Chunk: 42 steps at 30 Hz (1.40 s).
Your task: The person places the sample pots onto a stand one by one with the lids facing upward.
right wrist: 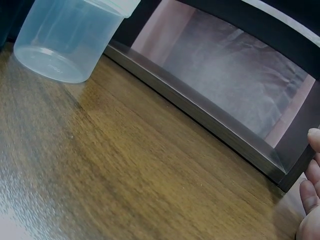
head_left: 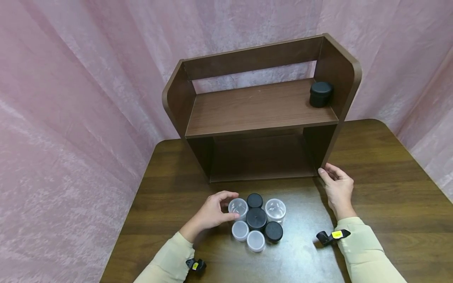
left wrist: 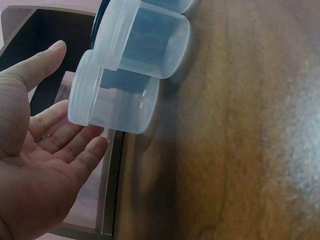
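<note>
In the head view my left hand (head_left: 211, 210) reaches around a clear jar (head_left: 238, 207) at the back left of a tight cluster of jars, thumb and fingers spread on either side of it. The left wrist view shows the thumb apart from the clear jar (left wrist: 115, 100); whether the fingers touch it I cannot tell. My right hand (head_left: 339, 190) touches the lower right front corner of a brown wooden shelf (head_left: 262, 108), thumb at the front edge, fingers along the outer side. Black-lidded jars (head_left: 256, 218) and other clear jars (head_left: 275, 209) make up the cluster.
A black round jar (head_left: 321, 94) stands at the right end of the upper shelf board. The shelf sits at the back of the brown wood table (head_left: 382, 188), with pink curtains (head_left: 88, 98) behind and to the left. The cluster lies in front of the shelf.
</note>
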Each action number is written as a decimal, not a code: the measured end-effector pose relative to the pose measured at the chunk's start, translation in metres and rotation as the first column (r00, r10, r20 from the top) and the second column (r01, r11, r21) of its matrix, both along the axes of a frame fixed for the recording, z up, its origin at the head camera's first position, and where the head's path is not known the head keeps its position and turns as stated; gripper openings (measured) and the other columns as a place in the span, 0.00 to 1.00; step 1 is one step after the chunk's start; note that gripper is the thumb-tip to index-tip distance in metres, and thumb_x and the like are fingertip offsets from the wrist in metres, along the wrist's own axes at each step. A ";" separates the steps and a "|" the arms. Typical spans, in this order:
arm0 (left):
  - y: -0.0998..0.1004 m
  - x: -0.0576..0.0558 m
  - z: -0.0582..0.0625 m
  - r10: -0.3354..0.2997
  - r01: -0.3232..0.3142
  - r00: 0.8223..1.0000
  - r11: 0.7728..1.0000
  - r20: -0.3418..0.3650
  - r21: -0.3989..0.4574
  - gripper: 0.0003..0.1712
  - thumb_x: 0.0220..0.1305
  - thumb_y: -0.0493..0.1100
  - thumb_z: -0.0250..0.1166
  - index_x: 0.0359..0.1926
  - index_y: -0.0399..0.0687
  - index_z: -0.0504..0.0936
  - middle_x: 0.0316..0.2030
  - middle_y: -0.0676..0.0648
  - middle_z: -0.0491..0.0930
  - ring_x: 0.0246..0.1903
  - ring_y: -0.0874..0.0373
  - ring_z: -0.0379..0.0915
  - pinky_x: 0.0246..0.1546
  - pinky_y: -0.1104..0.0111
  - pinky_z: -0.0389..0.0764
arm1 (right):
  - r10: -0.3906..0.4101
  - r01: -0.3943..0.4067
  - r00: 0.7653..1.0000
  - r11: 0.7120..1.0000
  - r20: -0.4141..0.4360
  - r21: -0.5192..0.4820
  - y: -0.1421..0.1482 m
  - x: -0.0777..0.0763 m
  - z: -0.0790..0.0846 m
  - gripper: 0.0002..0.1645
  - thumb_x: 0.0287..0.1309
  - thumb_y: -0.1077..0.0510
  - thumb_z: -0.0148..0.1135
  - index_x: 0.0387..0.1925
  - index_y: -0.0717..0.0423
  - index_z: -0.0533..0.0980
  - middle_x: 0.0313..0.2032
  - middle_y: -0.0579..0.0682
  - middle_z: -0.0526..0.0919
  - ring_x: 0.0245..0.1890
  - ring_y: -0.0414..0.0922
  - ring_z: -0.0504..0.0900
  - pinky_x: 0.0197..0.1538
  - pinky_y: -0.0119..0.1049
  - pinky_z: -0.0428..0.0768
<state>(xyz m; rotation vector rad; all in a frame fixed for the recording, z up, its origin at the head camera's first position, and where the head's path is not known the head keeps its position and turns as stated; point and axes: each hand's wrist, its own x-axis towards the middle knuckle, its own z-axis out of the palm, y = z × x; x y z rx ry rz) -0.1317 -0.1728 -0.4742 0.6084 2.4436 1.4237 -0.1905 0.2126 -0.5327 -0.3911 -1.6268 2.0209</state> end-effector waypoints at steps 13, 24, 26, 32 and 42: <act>0.000 0.000 -0.008 -0.012 0.009 0.999 0.996 -0.043 -0.084 0.38 0.47 0.46 0.78 0.59 0.40 0.75 0.51 0.51 0.77 0.46 0.59 0.78 0.49 0.71 0.78 | 0.002 -0.001 1.000 1.000 -0.009 0.017 -0.001 0.002 -0.003 0.15 0.49 0.69 0.71 0.42 0.65 0.83 0.33 0.41 0.84 0.36 0.37 0.80 0.38 0.20 0.77; 0.000 -0.001 -0.011 -0.022 0.020 0.998 0.999 -0.054 -0.047 0.38 0.47 0.43 0.78 0.58 0.37 0.75 0.52 0.49 0.77 0.47 0.55 0.78 0.50 0.70 0.78 | 0.006 -0.006 1.000 1.000 -0.003 -0.006 -0.001 0.002 -0.002 0.16 0.49 0.68 0.72 0.43 0.65 0.82 0.33 0.42 0.85 0.37 0.38 0.81 0.38 0.20 0.77; 0.000 -0.001 -0.012 -0.025 0.022 0.998 0.999 -0.058 -0.043 0.38 0.46 0.43 0.79 0.58 0.37 0.75 0.52 0.49 0.77 0.47 0.55 0.77 0.50 0.70 0.78 | 0.007 -0.007 1.000 1.000 -0.002 -0.011 0.000 0.002 -0.002 0.16 0.48 0.68 0.72 0.43 0.64 0.83 0.33 0.42 0.85 0.37 0.38 0.81 0.38 0.20 0.77; 0.000 -0.002 -0.013 -0.021 0.018 0.998 0.999 -0.055 -0.048 0.40 0.44 0.43 0.80 0.59 0.37 0.75 0.52 0.50 0.77 0.48 0.56 0.77 0.51 0.70 0.77 | 0.005 -0.005 1.000 1.000 0.002 0.000 0.000 0.001 -0.001 0.16 0.49 0.68 0.72 0.43 0.65 0.83 0.33 0.42 0.85 0.37 0.38 0.81 0.38 0.20 0.77; 0.000 -0.003 -0.013 -0.025 0.021 0.997 0.998 -0.075 -0.064 0.39 0.44 0.44 0.80 0.59 0.38 0.75 0.51 0.51 0.78 0.47 0.58 0.76 0.50 0.70 0.78 | 0.010 -0.010 1.000 1.000 -0.004 0.013 0.000 0.002 0.001 0.17 0.50 0.68 0.71 0.44 0.66 0.82 0.33 0.41 0.84 0.37 0.37 0.81 0.39 0.20 0.77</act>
